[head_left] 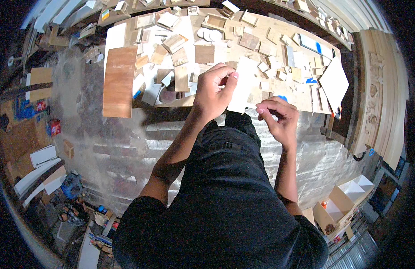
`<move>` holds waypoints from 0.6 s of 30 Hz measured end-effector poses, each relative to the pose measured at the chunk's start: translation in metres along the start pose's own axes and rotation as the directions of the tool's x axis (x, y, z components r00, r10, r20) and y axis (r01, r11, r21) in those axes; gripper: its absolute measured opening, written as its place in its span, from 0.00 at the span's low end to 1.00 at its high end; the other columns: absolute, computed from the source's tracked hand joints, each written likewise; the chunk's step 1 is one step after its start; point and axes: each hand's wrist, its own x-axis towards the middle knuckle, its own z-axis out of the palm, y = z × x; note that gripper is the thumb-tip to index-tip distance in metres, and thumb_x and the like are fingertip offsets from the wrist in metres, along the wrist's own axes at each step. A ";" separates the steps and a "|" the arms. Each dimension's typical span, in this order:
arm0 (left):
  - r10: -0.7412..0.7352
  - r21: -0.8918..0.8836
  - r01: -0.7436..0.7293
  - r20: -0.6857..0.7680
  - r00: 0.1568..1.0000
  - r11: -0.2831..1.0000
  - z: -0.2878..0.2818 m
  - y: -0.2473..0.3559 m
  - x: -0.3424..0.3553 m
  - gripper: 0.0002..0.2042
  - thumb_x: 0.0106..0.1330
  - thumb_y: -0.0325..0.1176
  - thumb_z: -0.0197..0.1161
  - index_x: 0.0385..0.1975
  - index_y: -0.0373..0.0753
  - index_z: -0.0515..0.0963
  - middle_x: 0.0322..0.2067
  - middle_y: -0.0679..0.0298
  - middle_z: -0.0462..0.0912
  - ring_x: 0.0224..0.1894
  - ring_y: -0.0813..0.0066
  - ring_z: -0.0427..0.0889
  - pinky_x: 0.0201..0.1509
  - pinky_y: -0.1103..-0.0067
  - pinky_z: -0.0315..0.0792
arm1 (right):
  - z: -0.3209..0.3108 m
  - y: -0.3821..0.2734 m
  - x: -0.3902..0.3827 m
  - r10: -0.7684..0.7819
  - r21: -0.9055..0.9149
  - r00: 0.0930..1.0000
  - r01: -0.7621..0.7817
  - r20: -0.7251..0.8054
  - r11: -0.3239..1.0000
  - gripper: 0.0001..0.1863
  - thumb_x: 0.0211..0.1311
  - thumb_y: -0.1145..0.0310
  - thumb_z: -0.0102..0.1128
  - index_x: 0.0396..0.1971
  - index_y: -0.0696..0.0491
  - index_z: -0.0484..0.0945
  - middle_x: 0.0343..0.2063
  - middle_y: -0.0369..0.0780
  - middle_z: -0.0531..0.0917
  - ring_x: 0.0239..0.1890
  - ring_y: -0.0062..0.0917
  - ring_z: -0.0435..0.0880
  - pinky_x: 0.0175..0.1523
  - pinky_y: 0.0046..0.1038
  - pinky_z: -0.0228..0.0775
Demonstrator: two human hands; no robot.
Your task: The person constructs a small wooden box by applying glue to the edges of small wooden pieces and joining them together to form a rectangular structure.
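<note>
My left hand [215, 87] is raised in front of the workbench [279, 96] and pinches the upper left edge of a thin pale wooden panel [243, 87] that stands on edge. At the panel's lower right corner my right hand [279, 117] has its fingers curled; whether it grips the panel or something small I cannot tell. Both hands hover above the bench's near edge, over my dark trousers.
The bench is strewn with several small wood offcuts, white sheets and round discs [208, 35]. A long reddish-brown board [119, 81] overhangs its left end. A white diamond-shaped panel [335, 83] lies at the right end. Planks lean at the far right [386, 103]. Clutter lies on the concrete floor at left.
</note>
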 end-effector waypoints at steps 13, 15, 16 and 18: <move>0.003 -0.096 -0.005 -0.016 1.000 0.995 -0.009 -0.008 -0.016 0.09 0.72 0.27 0.60 0.34 0.26 0.79 0.28 0.62 0.78 0.28 0.83 0.74 0.31 0.81 0.70 | 0.002 -0.018 0.003 -0.221 -0.196 0.966 0.244 0.133 0.950 0.05 0.55 0.80 0.69 0.32 0.56 0.87 0.32 0.42 0.88 0.36 0.34 0.88 0.43 0.31 0.79; -0.040 -0.074 0.038 -0.028 0.999 0.997 -0.009 -0.008 -0.019 0.08 0.71 0.27 0.61 0.34 0.26 0.80 0.27 0.63 0.78 0.28 0.83 0.74 0.31 0.82 0.70 | 0.000 -0.021 -0.001 -0.206 -0.169 0.960 0.239 0.189 0.956 0.05 0.55 0.80 0.69 0.32 0.56 0.87 0.32 0.42 0.88 0.36 0.33 0.88 0.42 0.29 0.80; -0.062 -0.065 0.060 -0.035 0.997 0.996 -0.009 -0.007 -0.020 0.08 0.71 0.27 0.61 0.33 0.27 0.80 0.27 0.63 0.78 0.28 0.84 0.74 0.31 0.82 0.70 | -0.001 -0.024 -0.003 -0.199 -0.158 0.956 0.235 0.217 0.959 0.05 0.55 0.80 0.69 0.31 0.56 0.87 0.31 0.42 0.88 0.36 0.32 0.88 0.42 0.29 0.80; -0.049 -0.079 0.045 -0.050 0.998 0.996 -0.007 -0.007 -0.022 0.08 0.71 0.27 0.61 0.33 0.27 0.80 0.26 0.64 0.78 0.28 0.84 0.74 0.31 0.82 0.69 | -0.001 -0.027 -0.004 -0.216 -0.121 0.962 0.237 0.165 0.964 0.05 0.54 0.80 0.70 0.31 0.57 0.86 0.32 0.42 0.88 0.35 0.30 0.88 0.40 0.27 0.80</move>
